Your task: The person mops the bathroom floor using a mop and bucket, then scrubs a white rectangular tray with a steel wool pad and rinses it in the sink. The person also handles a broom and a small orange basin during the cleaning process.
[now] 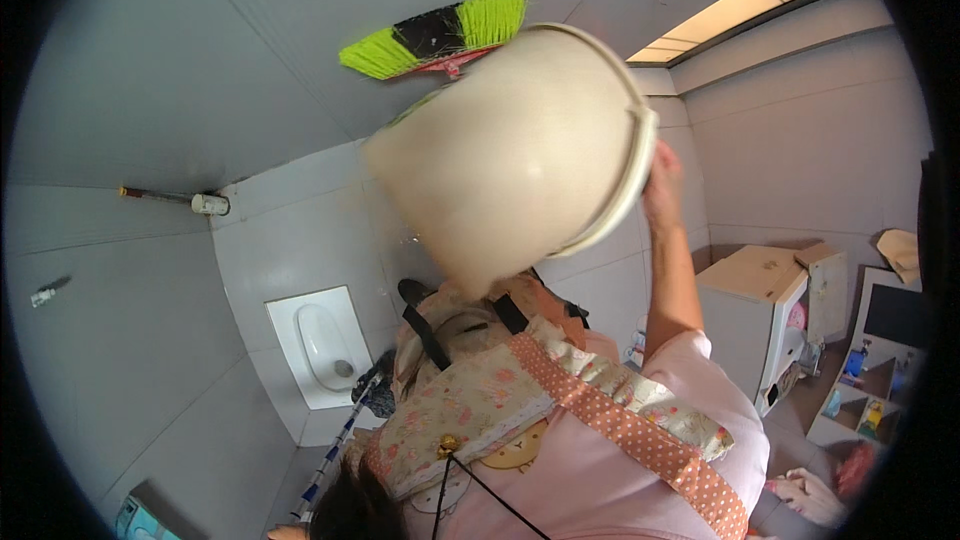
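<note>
A large cream plastic bucket [517, 157] is tilted on its side in the air before me, its lower end blurred. My right hand [663, 184] grips it at the rim; some fingers are hidden behind the rim. Only a sliver of my left hand [288, 533] shows at the bottom edge, by the end of a blue-and-white striped pole [328, 460]; its grip is unclear. Beyond the bucket, a broom head with lime and black bristles [435, 34] is up against the grey wall. Part of the broom is hidden by the bucket.
A white squat toilet [319, 345] is set in the tiled floor at left, beside a black plastic bag [377, 388]. A white brush holder [211, 204] stands in the corner. At right are a white cabinet-like appliance [739, 307] and shelves with bottles [851, 405].
</note>
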A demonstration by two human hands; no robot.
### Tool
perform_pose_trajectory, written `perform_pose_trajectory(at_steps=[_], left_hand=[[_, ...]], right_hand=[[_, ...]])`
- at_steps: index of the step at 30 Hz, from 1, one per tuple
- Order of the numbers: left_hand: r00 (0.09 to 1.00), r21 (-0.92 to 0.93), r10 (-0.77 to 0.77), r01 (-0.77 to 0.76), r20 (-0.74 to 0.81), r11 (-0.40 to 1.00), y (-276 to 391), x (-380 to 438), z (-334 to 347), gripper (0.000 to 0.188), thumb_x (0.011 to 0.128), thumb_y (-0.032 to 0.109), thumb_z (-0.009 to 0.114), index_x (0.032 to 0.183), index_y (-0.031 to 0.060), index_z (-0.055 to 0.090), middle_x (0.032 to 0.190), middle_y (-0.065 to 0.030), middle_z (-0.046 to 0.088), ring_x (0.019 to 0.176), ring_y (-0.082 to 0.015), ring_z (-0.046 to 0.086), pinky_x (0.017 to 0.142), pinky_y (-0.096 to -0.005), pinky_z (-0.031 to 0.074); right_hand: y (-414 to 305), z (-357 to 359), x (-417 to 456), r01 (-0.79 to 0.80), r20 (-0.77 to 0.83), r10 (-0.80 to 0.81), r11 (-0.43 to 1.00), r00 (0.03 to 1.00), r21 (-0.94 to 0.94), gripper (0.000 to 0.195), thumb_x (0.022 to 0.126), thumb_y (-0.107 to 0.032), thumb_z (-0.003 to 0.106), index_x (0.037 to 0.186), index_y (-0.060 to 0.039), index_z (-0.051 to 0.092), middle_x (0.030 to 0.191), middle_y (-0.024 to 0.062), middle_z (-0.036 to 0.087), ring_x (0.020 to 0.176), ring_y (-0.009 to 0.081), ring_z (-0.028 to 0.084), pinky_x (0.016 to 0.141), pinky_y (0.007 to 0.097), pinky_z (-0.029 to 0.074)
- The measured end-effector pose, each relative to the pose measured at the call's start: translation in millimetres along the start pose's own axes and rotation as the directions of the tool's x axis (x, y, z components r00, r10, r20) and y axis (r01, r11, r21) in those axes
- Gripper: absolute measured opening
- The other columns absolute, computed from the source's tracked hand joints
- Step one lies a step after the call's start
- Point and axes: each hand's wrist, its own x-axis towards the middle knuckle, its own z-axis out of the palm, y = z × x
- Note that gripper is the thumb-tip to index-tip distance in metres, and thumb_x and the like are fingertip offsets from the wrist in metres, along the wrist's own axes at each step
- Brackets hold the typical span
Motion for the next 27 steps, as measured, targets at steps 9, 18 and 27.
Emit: perform_pose_trajectory(at_steps=[9, 18, 27], left_hand=[[0.915, -0.199, 0.219, -0.158, 0.339, 0.967, 73, -70, -15, 0.026, 0.077, 0.022, 0.067, 0.085, -0.0023, 0.063, 0.080, -0.0111, 0.066, 0.070, -0.0179, 0.064, 0.065, -0.0324, 0.052], [0.174, -0.494, 0.480, 0.043, 0.860, 0.869, 277, -300, -3, 0.015, 0.088, 0.014, 0.056, 0.077, 0.0040, 0.051, 0.064, -0.0011, 0.049, 0.059, -0.0079, 0.047, 0.052, -0.0238, 0.039], [-0.328, -0.625, 0.558, -0.152, 0.762, 0.765, 358, -471, 63, 0.017, 0.086, 0.016, 0.059, 0.077, 0.0021, 0.053, 0.063, -0.0035, 0.054, 0.057, -0.0111, 0.051, 0.054, -0.0277, 0.042]], right_hand=[[11, -190, 25, 0.002, -0.371, 0.103, 0.962, 0.923, 0.272, 0.031, 0.091, -0.025, 0.051, 0.111, -0.0030, 0.060, 0.107, 0.0099, 0.063, 0.097, 0.0202, 0.061, 0.084, 0.0339, 0.050], [45, -336, 18, -0.073, -0.385, 0.037, 0.994, 0.922, -0.079, 0.021, 0.092, -0.019, 0.054, 0.104, -0.0042, 0.063, 0.094, 0.0016, 0.065, 0.080, 0.0096, 0.060, 0.071, 0.0220, 0.050], [14, -273, 12, -0.091, -0.194, 0.041, 0.962, 0.980, -0.257, 0.014, 0.089, -0.019, 0.058, 0.090, -0.0056, 0.061, 0.080, -0.0046, 0.056, 0.071, 0.0043, 0.048, 0.064, 0.0188, 0.039]])
